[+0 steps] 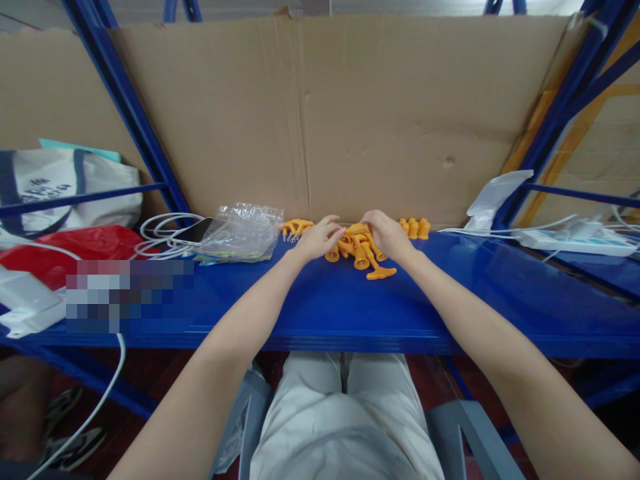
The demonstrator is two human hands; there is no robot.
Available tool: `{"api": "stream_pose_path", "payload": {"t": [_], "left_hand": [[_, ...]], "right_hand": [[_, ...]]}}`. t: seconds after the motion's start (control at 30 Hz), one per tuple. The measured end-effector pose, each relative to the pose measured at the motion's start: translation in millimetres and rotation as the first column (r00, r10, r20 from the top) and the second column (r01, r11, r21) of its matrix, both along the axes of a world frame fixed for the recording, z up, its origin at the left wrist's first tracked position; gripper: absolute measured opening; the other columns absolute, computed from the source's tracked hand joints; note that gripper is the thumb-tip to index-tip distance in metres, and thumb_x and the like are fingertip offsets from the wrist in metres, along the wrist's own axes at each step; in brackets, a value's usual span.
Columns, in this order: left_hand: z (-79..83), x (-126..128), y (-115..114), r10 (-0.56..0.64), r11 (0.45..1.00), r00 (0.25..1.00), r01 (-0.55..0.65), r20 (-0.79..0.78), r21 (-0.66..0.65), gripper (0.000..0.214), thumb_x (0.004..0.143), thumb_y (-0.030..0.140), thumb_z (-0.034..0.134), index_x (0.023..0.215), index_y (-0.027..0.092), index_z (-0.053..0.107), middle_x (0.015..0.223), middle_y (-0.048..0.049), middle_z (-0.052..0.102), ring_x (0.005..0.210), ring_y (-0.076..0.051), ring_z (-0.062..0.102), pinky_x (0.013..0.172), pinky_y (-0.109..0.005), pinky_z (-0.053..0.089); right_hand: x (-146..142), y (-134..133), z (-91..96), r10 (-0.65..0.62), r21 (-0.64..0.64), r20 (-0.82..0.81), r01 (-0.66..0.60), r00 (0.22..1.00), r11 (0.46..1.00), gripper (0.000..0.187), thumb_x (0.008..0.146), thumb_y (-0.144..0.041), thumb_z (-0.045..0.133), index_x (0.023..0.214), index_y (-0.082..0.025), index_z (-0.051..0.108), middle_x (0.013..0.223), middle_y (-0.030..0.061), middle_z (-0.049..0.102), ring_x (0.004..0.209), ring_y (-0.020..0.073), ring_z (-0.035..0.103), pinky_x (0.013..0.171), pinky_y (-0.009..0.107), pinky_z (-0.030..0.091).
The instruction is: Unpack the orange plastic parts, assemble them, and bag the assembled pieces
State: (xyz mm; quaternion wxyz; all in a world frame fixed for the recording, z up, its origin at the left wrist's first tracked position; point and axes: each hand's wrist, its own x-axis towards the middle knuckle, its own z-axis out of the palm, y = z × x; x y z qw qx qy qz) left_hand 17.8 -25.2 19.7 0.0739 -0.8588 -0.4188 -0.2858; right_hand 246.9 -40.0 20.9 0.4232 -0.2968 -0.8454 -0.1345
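A heap of small orange plastic parts (pixel 361 252) lies on the blue shelf (pixel 325 307) near the cardboard back wall. My left hand (pixel 317 238) rests on the heap's left side, fingers curled onto the parts. On the right side my right hand (pixel 386 235) does the same, fingers closed over orange pieces. What exactly each hand grips is hidden under the fingers. More orange parts stand in a row (pixel 415 228) to the right, and another small cluster (pixel 295 229) lies to the left.
Clear plastic bags (pixel 243 233) and a phone (pixel 196 231) with white cables (pixel 163 237) lie left of the heap. A red bag (pixel 65 250) and white tote (pixel 60 187) sit far left. A white power strip (pixel 575 240) is at right. Blue rack posts flank the shelf.
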Motion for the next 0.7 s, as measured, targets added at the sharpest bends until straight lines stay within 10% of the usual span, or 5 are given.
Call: {"api": "stream_pose_path", "payload": {"t": [0.27,0.7], "left_hand": [[2.0,3,0,0.058,0.998,0.996,-0.057,-0.068,0.014,0.028,0.096,0.023,0.048,0.113,0.018,0.069,0.117,-0.0089,0.070,0.109,-0.023,0.068,0.097,-0.035,0.053],[4.6,3,-6,0.132,0.990,0.987,-0.125,-0.096,0.071,0.030,0.093,0.015,0.047,0.113,0.019,0.069,0.120,-0.0096,0.070,0.113,-0.025,0.067,0.096,-0.036,0.052]], "right_hand": [[1,3,-2.9,-0.050,-0.078,-0.060,0.045,0.997,0.996,0.032,0.101,-0.026,0.034,0.115,-0.023,0.062,0.115,0.0121,0.068,0.113,0.0241,0.063,0.099,0.042,0.051],[3,13,-9.8,-0.119,-0.239,0.028,0.123,0.992,0.963,0.025,0.097,-0.032,0.051,0.116,-0.017,0.059,0.113,0.0145,0.068,0.102,0.0261,0.066,0.093,0.041,0.052]]}}
